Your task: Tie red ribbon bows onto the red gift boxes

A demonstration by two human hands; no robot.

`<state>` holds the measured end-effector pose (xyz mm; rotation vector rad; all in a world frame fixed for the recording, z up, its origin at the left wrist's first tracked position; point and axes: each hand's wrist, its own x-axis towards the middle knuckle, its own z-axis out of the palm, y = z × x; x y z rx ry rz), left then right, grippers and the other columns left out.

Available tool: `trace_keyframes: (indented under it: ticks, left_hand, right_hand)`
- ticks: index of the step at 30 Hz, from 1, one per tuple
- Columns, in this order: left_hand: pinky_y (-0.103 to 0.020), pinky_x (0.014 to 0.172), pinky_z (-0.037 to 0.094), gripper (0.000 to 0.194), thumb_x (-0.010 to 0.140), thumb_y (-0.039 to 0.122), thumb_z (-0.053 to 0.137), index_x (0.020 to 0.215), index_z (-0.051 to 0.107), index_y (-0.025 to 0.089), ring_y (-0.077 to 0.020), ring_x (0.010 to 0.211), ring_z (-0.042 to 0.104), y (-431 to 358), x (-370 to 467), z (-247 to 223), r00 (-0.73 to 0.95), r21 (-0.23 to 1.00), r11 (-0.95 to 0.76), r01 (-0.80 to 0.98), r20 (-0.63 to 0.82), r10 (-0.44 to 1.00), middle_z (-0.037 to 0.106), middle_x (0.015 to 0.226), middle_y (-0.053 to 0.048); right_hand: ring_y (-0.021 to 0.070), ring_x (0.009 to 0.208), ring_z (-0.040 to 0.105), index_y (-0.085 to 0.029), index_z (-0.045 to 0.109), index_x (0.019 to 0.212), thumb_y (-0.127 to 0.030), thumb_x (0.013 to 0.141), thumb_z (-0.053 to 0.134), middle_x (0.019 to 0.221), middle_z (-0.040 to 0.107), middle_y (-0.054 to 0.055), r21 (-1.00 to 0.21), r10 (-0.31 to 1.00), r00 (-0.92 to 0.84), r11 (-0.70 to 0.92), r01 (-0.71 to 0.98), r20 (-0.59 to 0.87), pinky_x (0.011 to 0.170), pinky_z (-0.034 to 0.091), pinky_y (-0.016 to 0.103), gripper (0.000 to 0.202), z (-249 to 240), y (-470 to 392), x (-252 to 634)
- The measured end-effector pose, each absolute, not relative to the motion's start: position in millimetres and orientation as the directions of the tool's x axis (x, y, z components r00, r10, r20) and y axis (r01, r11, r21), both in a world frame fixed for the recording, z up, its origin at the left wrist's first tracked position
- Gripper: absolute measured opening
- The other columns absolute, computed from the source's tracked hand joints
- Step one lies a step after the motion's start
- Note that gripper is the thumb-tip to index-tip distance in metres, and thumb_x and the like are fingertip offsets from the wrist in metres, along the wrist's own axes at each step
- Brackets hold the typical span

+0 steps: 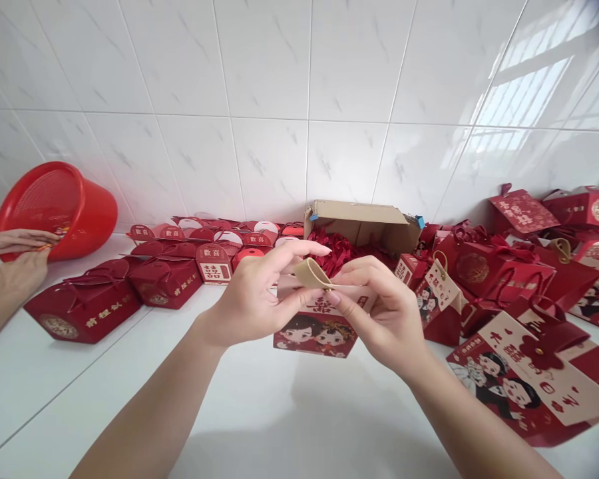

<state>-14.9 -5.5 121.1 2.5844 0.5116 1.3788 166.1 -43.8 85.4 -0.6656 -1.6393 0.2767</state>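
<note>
In the middle of the head view stands a red and cream gift bag (315,338) with a printed cartoon couple and red characters. A tan strap (309,271), bent into a loop, rises above its top. My left hand (249,296) pinches the strap between thumb and fingers, its index finger stretched over the loop. From the other side my right hand (387,313) has thumb and fingertips closed on the strap's end, near a small metallic stud. My fingers partly cover the bag's top edge, so the exact fixing point there is hidden.
Behind the bag, an open cardboard box (362,213) holds red ribbons (329,249). Red gift boxes (92,299) line the left; several red gift bags (526,379) crowd the right. At far left, another person's hands (20,269) reach into a tilted red basket (97,209). A tiled wall closes the back.
</note>
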Motion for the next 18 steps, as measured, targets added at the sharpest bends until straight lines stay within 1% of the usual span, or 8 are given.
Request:
trace_keyframes:
  ticks: [3, 6, 9, 12, 14, 15, 17, 18]
  left_hand:
    - [-0.025, 0.067, 0.063, 0.042, 0.076, 0.014, 0.068, 0.114, 0.056, 0.026, -0.0139, 0.070, 0.069, -10, -12, 122, 0.513, 0.334, -0.934, 0.129, 0.783, 0.352, 0.069, 0.083, 0.002]
    - [-0.025, 0.061, 0.063, 0.041, 0.076, 0.014, 0.068, 0.113, 0.056, 0.027, -0.0139, 0.062, 0.067, -13, -9, 122, 0.497, 0.353, -0.934, 0.062, 0.800, 0.336, 0.069, 0.075, 0.003]
    - [-0.023, 0.056, 0.061, 0.035, 0.076, 0.014, 0.067, 0.107, 0.058, 0.027, -0.0129, 0.058, 0.066, -13, -7, 121, 0.477, 0.376, -0.923, 0.087, 0.797, 0.370, 0.067, 0.072, 0.003]
    - [-0.021, 0.053, 0.059, 0.037, 0.074, 0.016, 0.070, 0.107, 0.056, 0.026, -0.0145, 0.068, 0.069, -10, -7, 120, 0.446, 0.411, -0.902, 0.136, 0.787, 0.426, 0.069, 0.078, 0.003]
    - [-0.021, 0.059, 0.059, 0.045, 0.075, 0.019, 0.071, 0.115, 0.052, 0.026, -0.0171, 0.083, 0.070, -7, -9, 120, 0.448, 0.421, -0.890, 0.176, 0.771, 0.453, 0.071, 0.090, 0.000]
    - [-0.023, 0.066, 0.060, 0.050, 0.075, 0.021, 0.071, 0.120, 0.050, 0.025, -0.0184, 0.090, 0.069, -5, -11, 121, 0.454, 0.404, -0.894, 0.195, 0.771, 0.447, 0.070, 0.096, -0.001]
    - [-0.028, 0.084, 0.058, 0.058, 0.074, 0.021, 0.073, 0.126, 0.047, 0.025, -0.0204, 0.101, 0.066, -3, -15, 125, 0.441, 0.349, -0.912, 0.215, 0.798, 0.410, 0.068, 0.107, -0.003]
    - [-0.030, 0.089, 0.056, 0.061, 0.073, 0.020, 0.074, 0.127, 0.046, 0.024, -0.0206, 0.103, 0.065, -2, -18, 127, 0.420, 0.331, -0.922, 0.203, 0.821, 0.387, 0.067, 0.108, -0.003]
  right_hand:
    - [0.0160, 0.078, 0.058, -0.021, 0.066, 0.082, -0.014, 0.079, 0.066, 0.085, 0.056, 0.004, -0.498, 0.521, -0.022, 0.827, 0.260, 0.853, 0.066, 0.053, 0.031, 0.008, 86, -47, 167]
    - [0.0161, 0.079, 0.057, -0.020, 0.067, 0.081, -0.011, 0.077, 0.066, 0.085, 0.054, 0.004, -0.476, 0.494, -0.010, 0.843, 0.251, 0.869, 0.063, 0.053, 0.030, 0.010, 87, -48, 168]
    - [0.0156, 0.078, 0.057, -0.020, 0.067, 0.079, -0.011, 0.076, 0.067, 0.083, 0.054, 0.003, -0.481, 0.494, 0.014, 0.840, 0.253, 0.869, 0.064, 0.053, 0.030, 0.010, 87, -45, 167]
    - [0.0152, 0.078, 0.059, -0.020, 0.067, 0.081, -0.011, 0.077, 0.068, 0.081, 0.058, 0.003, -0.490, 0.511, 0.002, 0.824, 0.284, 0.860, 0.065, 0.053, 0.029, 0.010, 91, -42, 165]
    - [0.0157, 0.079, 0.061, -0.020, 0.067, 0.081, -0.011, 0.077, 0.068, 0.081, 0.061, 0.003, -0.464, 0.500, -0.021, 0.818, 0.340, 0.866, 0.064, 0.053, 0.029, 0.010, 97, -45, 171]
    - [0.0162, 0.080, 0.061, -0.021, 0.067, 0.080, -0.010, 0.077, 0.068, 0.081, 0.062, 0.003, -0.442, 0.481, -0.012, 0.813, 0.379, 0.876, 0.065, 0.054, 0.030, 0.011, 100, -50, 178]
    - [0.0178, 0.084, 0.062, -0.023, 0.067, 0.080, -0.008, 0.076, 0.069, 0.083, 0.063, 0.003, -0.378, 0.386, 0.088, 0.788, 0.486, 0.918, 0.068, 0.053, 0.032, 0.015, 109, -66, 202]
    - [0.0187, 0.086, 0.062, -0.024, 0.066, 0.081, -0.008, 0.077, 0.068, 0.084, 0.062, 0.003, -0.358, 0.325, 0.159, 0.761, 0.542, 0.932, 0.070, 0.052, 0.034, 0.017, 114, -76, 218]
